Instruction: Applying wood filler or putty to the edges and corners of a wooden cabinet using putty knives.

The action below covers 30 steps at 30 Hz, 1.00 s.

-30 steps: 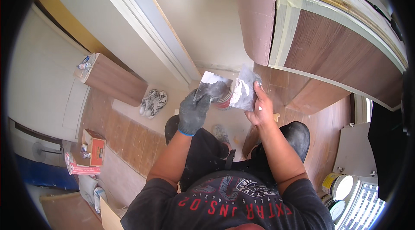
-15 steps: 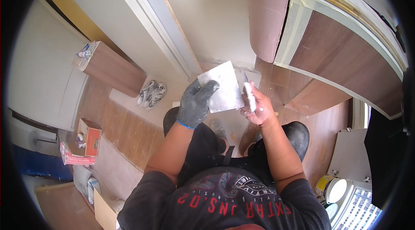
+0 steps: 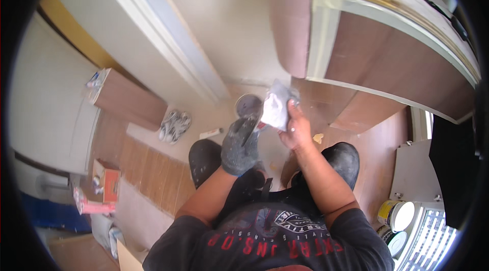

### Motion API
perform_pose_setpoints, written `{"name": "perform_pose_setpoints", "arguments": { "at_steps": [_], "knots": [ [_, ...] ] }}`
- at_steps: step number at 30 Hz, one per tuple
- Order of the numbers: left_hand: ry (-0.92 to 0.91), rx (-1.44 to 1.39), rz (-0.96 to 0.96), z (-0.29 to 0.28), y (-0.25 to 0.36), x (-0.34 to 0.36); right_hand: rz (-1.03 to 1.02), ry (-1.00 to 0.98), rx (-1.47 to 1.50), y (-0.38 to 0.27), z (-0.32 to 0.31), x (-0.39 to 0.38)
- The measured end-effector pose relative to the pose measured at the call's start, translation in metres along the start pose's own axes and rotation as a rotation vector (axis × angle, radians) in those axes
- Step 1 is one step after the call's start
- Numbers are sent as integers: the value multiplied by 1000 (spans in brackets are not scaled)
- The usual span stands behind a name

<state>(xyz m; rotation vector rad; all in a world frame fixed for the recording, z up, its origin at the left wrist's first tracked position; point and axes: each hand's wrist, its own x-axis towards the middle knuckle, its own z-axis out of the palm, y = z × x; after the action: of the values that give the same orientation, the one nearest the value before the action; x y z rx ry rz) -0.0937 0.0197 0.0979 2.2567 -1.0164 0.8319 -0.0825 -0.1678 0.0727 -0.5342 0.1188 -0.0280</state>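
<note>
My left hand (image 3: 239,146) wears a grey glove and grips the handle of a flat metal trowel (image 3: 248,109), whose blade points up and away from me. My bare right hand (image 3: 295,126) clutches a crumpled white cloth (image 3: 277,105) pressed against the trowel's right edge. Both hands meet in front of my chest, above my dark shoes (image 3: 206,154) on the wood-look floor.
A brown cabinet with a pale edge (image 3: 367,52) stands at the upper right. A white door frame (image 3: 168,52) runs diagonally at the left. A pair of sneakers (image 3: 174,124), a small brown cabinet (image 3: 127,99), a cardboard box (image 3: 107,182) and paint cans (image 3: 397,215) lie around.
The trowel blade turned from broad face-on to a narrower, tilted view. My right hand slid the cloth up along its right side. Both hands shifted slightly lower.
</note>
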Motion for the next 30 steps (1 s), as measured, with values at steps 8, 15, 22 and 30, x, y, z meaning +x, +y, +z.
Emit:
{"name": "perform_pose_setpoints", "arguments": {
  "at_steps": [8,15,22,30],
  "knots": [
    [-359,-45,-130,-22,-33,7,47,-59,108,-2,0,-6],
    [276,-71,-358,-11,-51,-22,82,-60,114,-3,1,-3],
    [189,-100,-236,-19,6,11,110,-22,136,9,8,-7],
    [-186,-127,-252,-17,4,6,18,100,105,9,4,-5]
  ]
}}
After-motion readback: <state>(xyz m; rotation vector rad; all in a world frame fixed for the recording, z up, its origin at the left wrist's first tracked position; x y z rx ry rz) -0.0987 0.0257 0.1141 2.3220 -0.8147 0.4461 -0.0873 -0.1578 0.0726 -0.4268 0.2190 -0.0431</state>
